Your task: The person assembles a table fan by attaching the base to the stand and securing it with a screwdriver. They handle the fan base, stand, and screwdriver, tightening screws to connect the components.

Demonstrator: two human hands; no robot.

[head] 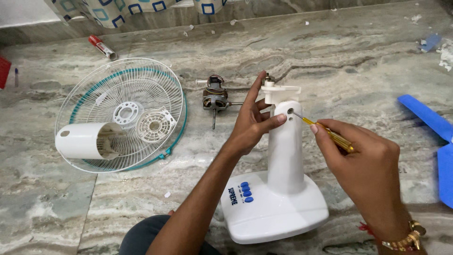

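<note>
In the middle of the frame, a white fan stand (pixel 285 156) stands upright on the marble floor (pixel 330 61), with its wide base low in the picture and blue buttons (pixel 246 192) on the front. The left hand (pixel 252 123) has its grip clenched around the top of the stand's neck, with one finger pointing up beside the white bracket (pixel 279 89) at the very top. The right hand (pixel 361 163) is grasping a yellow screwdriver (pixel 325 131) in a tight grip, and the thin metal tip touches a small hole near the top of the neck. At the left of the frame lies a round wire fan guard (pixel 94 94) with a teal ring, and a white motor cover (pixel 85 140) rests on it. Just behind the stand, near the top middle, lies the bare fan motor (pixel 214 97). At the right edge lie blue fan blades (pixel 432 137). A small red and white tube (pixel 102 47) lies in the upper left.
</note>
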